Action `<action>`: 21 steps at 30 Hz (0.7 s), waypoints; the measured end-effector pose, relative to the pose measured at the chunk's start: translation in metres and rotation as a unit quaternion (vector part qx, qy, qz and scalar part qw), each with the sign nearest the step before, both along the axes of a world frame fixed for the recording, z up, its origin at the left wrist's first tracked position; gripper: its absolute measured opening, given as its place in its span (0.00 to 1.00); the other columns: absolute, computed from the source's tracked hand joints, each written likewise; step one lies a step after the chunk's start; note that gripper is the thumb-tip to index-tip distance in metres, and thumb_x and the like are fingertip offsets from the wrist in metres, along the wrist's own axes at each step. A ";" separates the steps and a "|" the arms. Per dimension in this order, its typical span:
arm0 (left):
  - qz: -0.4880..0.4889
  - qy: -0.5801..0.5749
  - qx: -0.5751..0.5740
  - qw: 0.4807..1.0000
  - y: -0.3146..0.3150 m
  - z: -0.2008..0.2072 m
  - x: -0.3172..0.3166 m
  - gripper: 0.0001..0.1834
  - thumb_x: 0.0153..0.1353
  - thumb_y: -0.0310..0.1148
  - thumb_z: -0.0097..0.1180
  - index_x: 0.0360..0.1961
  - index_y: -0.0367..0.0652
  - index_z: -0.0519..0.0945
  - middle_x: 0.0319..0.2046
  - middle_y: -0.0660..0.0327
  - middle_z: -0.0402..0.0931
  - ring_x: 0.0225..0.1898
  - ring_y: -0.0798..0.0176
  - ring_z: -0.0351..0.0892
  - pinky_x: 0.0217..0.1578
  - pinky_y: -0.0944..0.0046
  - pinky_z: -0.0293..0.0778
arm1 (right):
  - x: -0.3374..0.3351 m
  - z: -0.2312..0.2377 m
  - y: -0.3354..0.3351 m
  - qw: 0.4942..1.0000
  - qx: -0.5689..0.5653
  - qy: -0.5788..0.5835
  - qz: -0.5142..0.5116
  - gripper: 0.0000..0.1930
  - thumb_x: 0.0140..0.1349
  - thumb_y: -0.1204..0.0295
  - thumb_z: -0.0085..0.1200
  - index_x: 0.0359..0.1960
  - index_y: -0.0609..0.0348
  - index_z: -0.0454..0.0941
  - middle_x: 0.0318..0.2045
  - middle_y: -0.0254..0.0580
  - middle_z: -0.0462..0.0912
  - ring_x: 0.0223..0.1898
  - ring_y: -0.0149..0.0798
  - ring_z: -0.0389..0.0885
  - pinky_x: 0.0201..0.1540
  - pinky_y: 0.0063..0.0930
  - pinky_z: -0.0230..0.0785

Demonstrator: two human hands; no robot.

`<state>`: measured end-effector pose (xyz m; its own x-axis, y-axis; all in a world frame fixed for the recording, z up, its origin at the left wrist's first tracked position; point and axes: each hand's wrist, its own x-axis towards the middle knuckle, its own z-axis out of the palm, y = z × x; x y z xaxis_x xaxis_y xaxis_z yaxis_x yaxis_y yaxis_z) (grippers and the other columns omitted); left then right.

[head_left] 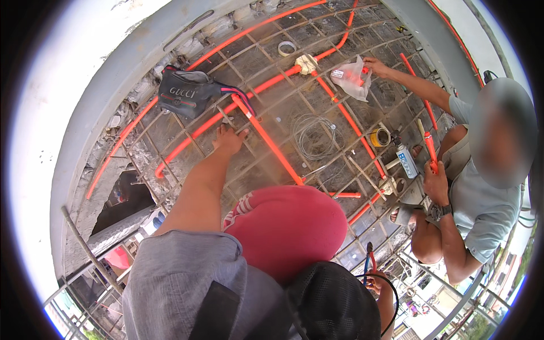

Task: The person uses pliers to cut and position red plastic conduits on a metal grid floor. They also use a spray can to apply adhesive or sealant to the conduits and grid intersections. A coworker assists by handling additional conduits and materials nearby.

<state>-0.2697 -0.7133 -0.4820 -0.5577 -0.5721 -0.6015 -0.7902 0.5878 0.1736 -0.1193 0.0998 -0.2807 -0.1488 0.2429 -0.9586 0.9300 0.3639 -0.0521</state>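
My left hand (229, 140) rests with fingers spread on the steel rebar grid (205, 152), beside an orange conduit pipe (207, 123). Another orange pipe (266, 139) starts near its fingertips and runs toward my knee. At the lower right, my right hand (375, 282) is closed round pliers (369, 262) with red and blue handles, their dark tip pointing up. The rest of that hand is partly hidden by a black cable. A coil of thin tie wire (313, 136) lies on the grid between the pipes.
A dark bag (184, 92) lies left of the pipes. Opposite, a crouching co-worker (481, 181) holds a plastic bag (352, 79) and an orange piece (430, 150). Tape rolls (380, 137), a white can (406, 161) and taped junction boxes (306, 64) sit around. A hole (122, 201) opens at left.
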 end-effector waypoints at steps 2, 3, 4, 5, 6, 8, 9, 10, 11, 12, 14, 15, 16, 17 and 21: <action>0.006 0.002 -0.001 1.000 0.000 -0.002 0.000 0.51 0.73 0.75 0.43 0.81 0.45 0.68 0.88 0.50 0.44 0.89 0.48 0.38 0.78 0.30 0.53 | 0.003 -0.006 0.006 1.000 0.002 -0.005 -0.004 0.16 0.78 0.71 0.53 0.62 0.65 0.70 0.53 0.52 0.81 0.51 0.53 0.84 0.50 0.51 0.84; 0.012 0.004 -0.002 1.000 0.002 -0.002 0.001 0.51 0.73 0.75 0.44 0.81 0.44 0.68 0.88 0.50 0.43 0.89 0.48 0.38 0.78 0.30 0.53 | 0.005 -0.008 0.009 1.000 0.003 -0.007 -0.008 0.15 0.77 0.71 0.54 0.60 0.64 0.71 0.51 0.51 0.81 0.49 0.52 0.85 0.48 0.51 0.84; 0.015 0.014 -0.011 1.000 0.004 -0.002 0.002 0.52 0.73 0.75 0.45 0.82 0.44 0.64 0.88 0.50 0.43 0.89 0.47 0.38 0.79 0.30 0.51 | 0.006 -0.009 0.011 1.000 0.004 -0.008 -0.011 0.14 0.77 0.72 0.56 0.58 0.64 0.72 0.49 0.50 0.82 0.47 0.51 0.85 0.46 0.50 0.84; 0.020 0.027 -0.021 0.999 0.008 -0.002 0.006 0.54 0.72 0.75 0.46 0.84 0.44 0.61 0.88 0.49 0.43 0.89 0.47 0.38 0.79 0.30 0.50 | 0.007 -0.010 0.013 1.000 0.003 -0.010 -0.012 0.12 0.76 0.73 0.57 0.56 0.63 0.74 0.47 0.49 0.83 0.45 0.50 0.86 0.44 0.49 0.84; 0.029 0.037 -0.032 0.998 0.012 -0.002 0.009 0.55 0.72 0.75 0.47 0.85 0.45 0.57 0.88 0.49 0.43 0.88 0.47 0.38 0.79 0.30 0.48 | 0.007 -0.010 0.015 1.000 0.002 -0.013 -0.013 0.11 0.75 0.73 0.58 0.54 0.63 0.75 0.45 0.48 0.83 0.43 0.49 0.87 0.42 0.49 0.85; -0.007 0.021 -0.052 0.998 0.026 0.000 0.019 0.61 0.68 0.77 0.51 0.87 0.46 0.49 0.88 0.49 0.44 0.88 0.46 0.38 0.80 0.31 0.45 | 0.005 -0.013 0.018 1.000 0.001 -0.018 -0.017 0.09 0.74 0.75 0.60 0.50 0.62 0.77 0.40 0.46 0.85 0.38 0.47 0.89 0.39 0.47 0.85; -0.026 0.009 -0.051 0.998 0.030 0.001 0.023 0.64 0.66 0.78 0.53 0.88 0.46 0.45 0.87 0.49 0.44 0.88 0.45 0.38 0.81 0.31 0.43 | 0.003 -0.015 0.018 1.000 0.001 -0.020 -0.019 0.07 0.73 0.75 0.61 0.48 0.62 0.78 0.38 0.45 0.86 0.36 0.46 0.90 0.37 0.47 0.85; -0.036 0.009 -0.057 0.998 0.034 0.004 0.026 0.66 0.65 0.78 0.55 0.88 0.46 0.44 0.87 0.49 0.43 0.88 0.44 0.38 0.81 0.31 0.42 | 0.001 -0.017 0.018 0.999 0.002 -0.028 -0.023 0.06 0.72 0.76 0.63 0.46 0.61 0.79 0.36 0.44 0.86 0.34 0.45 0.90 0.35 0.46 0.86; -0.049 0.007 -0.051 0.997 0.035 0.006 0.029 0.68 0.63 0.79 0.57 0.88 0.45 0.42 0.87 0.48 0.43 0.88 0.44 0.37 0.81 0.31 0.40 | -0.001 -0.018 0.019 1.000 -0.001 -0.023 -0.020 0.07 0.73 0.75 0.63 0.47 0.62 0.79 0.36 0.45 0.87 0.38 0.49 0.93 0.38 0.49 0.88; -0.061 -0.001 -0.050 0.997 0.035 0.009 0.030 0.71 0.61 0.79 0.59 0.88 0.45 0.40 0.87 0.48 0.42 0.88 0.43 0.37 0.81 0.31 0.39 | -0.002 -0.020 0.019 1.000 0.019 -0.018 -0.003 0.08 0.73 0.74 0.62 0.47 0.64 0.78 0.36 0.45 0.87 0.38 0.49 0.93 0.38 0.49 0.87; -0.050 -0.011 -0.032 0.998 0.036 0.015 0.025 0.73 0.59 0.79 0.62 0.88 0.45 0.39 0.88 0.47 0.39 0.88 0.42 0.34 0.81 0.30 0.38 | -0.004 -0.023 0.019 0.999 0.027 -0.014 0.024 0.09 0.73 0.73 0.62 0.49 0.63 0.77 0.37 0.45 0.87 0.38 0.48 0.93 0.38 0.49 0.87; -0.042 -0.010 -0.021 0.999 0.036 0.018 0.024 0.74 0.57 0.78 0.64 0.88 0.44 0.39 0.88 0.46 0.38 0.88 0.41 0.33 0.81 0.30 0.38 | -0.006 -0.025 0.019 1.000 0.003 -0.004 0.022 0.09 0.73 0.73 0.62 0.49 0.63 0.77 0.37 0.45 0.87 0.37 0.48 0.93 0.38 0.49 0.87; -0.050 -0.034 -0.020 0.998 0.035 0.021 0.022 0.76 0.56 0.78 0.66 0.88 0.44 0.38 0.88 0.46 0.37 0.88 0.41 0.32 0.80 0.30 0.38 | -0.007 -0.026 0.019 1.000 0.000 -0.002 0.021 0.09 0.73 0.73 0.62 0.49 0.62 0.77 0.37 0.45 0.87 0.37 0.47 0.92 0.38 0.49 0.87; -0.057 -0.049 -0.014 0.997 0.035 0.024 0.020 0.78 0.54 0.78 0.67 0.88 0.43 0.38 0.88 0.45 0.35 0.88 0.40 0.31 0.80 0.30 0.38 | -0.009 -0.028 0.019 1.000 0.011 0.001 0.025 0.09 0.73 0.73 0.63 0.49 0.62 0.77 0.37 0.45 0.87 0.37 0.47 0.92 0.37 0.48 0.86; -0.075 -0.089 -0.005 0.993 0.035 0.034 0.015 0.84 0.47 0.79 0.73 0.88 0.42 0.36 0.88 0.46 0.33 0.88 0.40 0.30 0.80 0.31 0.40 | -0.021 -0.037 0.021 0.999 -0.016 -0.015 0.031 0.09 0.72 0.72 0.64 0.48 0.59 0.78 0.37 0.42 0.86 0.38 0.45 0.92 0.35 0.44 0.85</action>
<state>-0.2550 -0.6785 -0.4476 -0.5222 -0.4973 -0.6928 -0.7117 0.7018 0.0327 -0.1400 0.1207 -0.3172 -0.1337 0.2029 -0.9700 0.9072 0.4190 -0.0374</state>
